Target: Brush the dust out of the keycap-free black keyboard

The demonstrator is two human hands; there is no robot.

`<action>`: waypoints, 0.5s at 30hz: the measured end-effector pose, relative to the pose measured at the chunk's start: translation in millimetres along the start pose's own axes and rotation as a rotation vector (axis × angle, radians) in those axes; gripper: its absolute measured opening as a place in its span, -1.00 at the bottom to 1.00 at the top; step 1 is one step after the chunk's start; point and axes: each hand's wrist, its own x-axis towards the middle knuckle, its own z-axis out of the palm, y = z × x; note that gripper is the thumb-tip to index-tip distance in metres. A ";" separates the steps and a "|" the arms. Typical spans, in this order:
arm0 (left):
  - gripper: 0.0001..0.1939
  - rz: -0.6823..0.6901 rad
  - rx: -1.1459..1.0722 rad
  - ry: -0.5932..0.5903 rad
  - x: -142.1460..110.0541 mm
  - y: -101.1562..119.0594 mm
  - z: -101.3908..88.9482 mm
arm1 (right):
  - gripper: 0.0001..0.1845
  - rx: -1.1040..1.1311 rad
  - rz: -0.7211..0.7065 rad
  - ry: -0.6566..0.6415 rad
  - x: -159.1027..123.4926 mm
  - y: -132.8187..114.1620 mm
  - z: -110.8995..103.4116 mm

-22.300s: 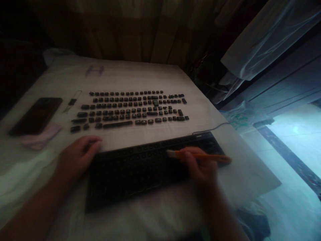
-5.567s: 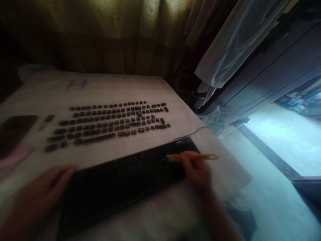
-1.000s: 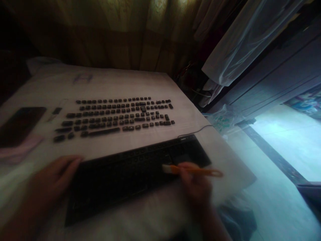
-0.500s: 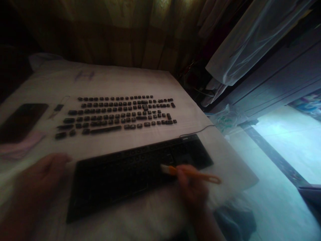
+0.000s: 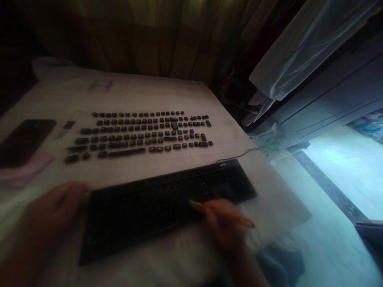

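A black keyboard [image 5: 143, 207] with its keycaps off lies slanted on the white-covered table. My right hand [image 5: 224, 223] is closed around an orange-handled brush [image 5: 236, 218]. Its pale bristles are over the right-middle part of the keyboard; contact is too dim to make out. At the keyboard's left end is my left hand [image 5: 56, 211], blurred, with its thumb side close to the upper left corner. Its other fingers are hard to see. Loose black keycaps [image 5: 131, 128] lie in several rows behind the keyboard, with a long spacebar [image 5: 127, 152] in the front row.
To the left, a dark phone [image 5: 28, 137] lies by a pink cloth [image 5: 26, 171]. A small dark tool with a wire loop [image 5: 69, 125] is beside it. The keyboard's cable [image 5: 239, 154] runs over the table's right edge, near a plastic bag [image 5: 271, 139].
My right hand and the brush have shifted slightly left and down over the keyboard. My left hand has come a little closer to the keyboard's corner. The view has tilted slightly.
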 end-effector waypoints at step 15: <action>-0.59 -0.106 -0.098 -0.093 1.6 12.8 -9.0 | -0.83 0.042 0.130 0.129 -2.6 2.0 -2.7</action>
